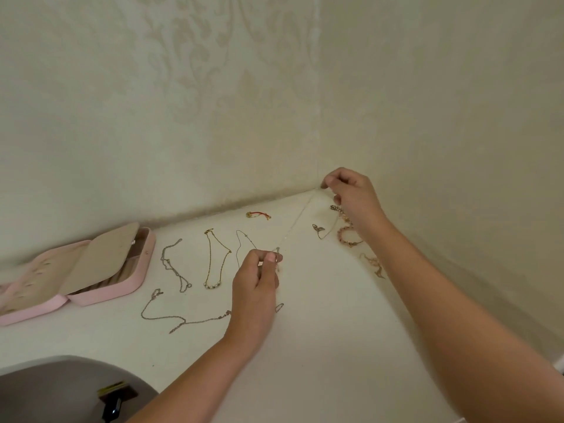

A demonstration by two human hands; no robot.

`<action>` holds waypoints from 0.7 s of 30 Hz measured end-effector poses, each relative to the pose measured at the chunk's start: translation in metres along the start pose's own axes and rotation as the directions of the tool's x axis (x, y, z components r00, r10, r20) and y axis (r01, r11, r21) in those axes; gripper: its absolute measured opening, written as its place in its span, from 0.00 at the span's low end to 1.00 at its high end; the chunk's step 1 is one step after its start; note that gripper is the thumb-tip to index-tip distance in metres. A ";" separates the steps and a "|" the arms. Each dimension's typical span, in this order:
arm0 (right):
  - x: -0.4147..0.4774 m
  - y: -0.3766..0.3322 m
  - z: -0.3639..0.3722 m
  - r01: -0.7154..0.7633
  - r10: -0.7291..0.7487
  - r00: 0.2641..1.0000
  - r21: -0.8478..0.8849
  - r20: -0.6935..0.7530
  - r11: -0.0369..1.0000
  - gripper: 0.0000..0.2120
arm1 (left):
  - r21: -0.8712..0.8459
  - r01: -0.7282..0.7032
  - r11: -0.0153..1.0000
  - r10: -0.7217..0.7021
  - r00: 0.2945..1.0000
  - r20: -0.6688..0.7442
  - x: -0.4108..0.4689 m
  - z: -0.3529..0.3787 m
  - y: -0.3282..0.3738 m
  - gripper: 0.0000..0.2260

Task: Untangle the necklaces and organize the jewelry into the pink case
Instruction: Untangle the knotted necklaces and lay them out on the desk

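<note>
One pink case (141, 277) lies open on the white table (320, 346), its beige flap raised. Two hands work to the right of the case. The left hand (256, 285) pinches one end of a thin chain (297, 224) between thumb and fingertips. The right hand (351, 196), farther from the case by the wall corner, pinches the other end, so the chain runs taut in the air between them. Just right of the case lie three pieces side by side: a silver chain (175, 267), a gold chain (215, 261) with pearls, and a dark fine loop (244, 242). A fourth, a long silver chain (171, 315), lies in front of them. One red cord piece (258, 214) lies behind them. Farthest from the case sits a cluster of about four pieces, including a pink bead bracelet (346, 236); the right hand partly hides them.
</note>
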State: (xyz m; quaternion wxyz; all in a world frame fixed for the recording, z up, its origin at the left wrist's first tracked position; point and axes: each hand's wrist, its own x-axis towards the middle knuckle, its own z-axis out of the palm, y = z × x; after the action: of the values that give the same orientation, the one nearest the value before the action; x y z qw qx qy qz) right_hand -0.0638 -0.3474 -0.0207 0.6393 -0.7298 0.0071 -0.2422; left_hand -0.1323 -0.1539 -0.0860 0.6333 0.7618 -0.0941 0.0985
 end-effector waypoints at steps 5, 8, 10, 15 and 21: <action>0.005 0.005 -0.001 0.006 -0.003 0.971 0.015 -0.238 1.000 0.12 | 0.030 0.087 0.996 -0.087 0.996 -0.012 0.005 0.003 -0.004 0.10; 0.005 0.006 0.006 0.018 -0.043 0.951 -0.085 -0.305 0.996 0.10 | 0.031 0.059 0.998 -0.059 0.998 -0.005 0.002 0.003 -0.004 0.10; 0.008 0.011 0.006 -0.022 -0.046 0.964 -0.254 -0.260 0.967 0.09 | 0.030 0.015 0.999 -0.015 1.000 0.011 -0.001 0.002 -0.001 0.10; -0.003 0.026 0.005 0.094 0.242 0.902 -0.710 0.357 0.698 0.15 | -0.012 -0.005 1.000 0.005 1.000 -0.007 0.002 0.001 0.002 0.08; -0.025 0.019 0.022 0.025 0.254 0.503 -0.307 0.826 0.951 0.14 | -0.097 0.023 0.995 -0.022 1.000 0.003 0.004 -0.002 0.003 0.09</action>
State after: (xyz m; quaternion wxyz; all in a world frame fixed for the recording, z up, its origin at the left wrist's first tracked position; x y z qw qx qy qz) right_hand -0.0721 -0.3227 -0.0488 0.4637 -0.8335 -0.2267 0.1971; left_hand -0.1293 -0.1530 -0.0814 0.6707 0.7311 -0.0908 0.0860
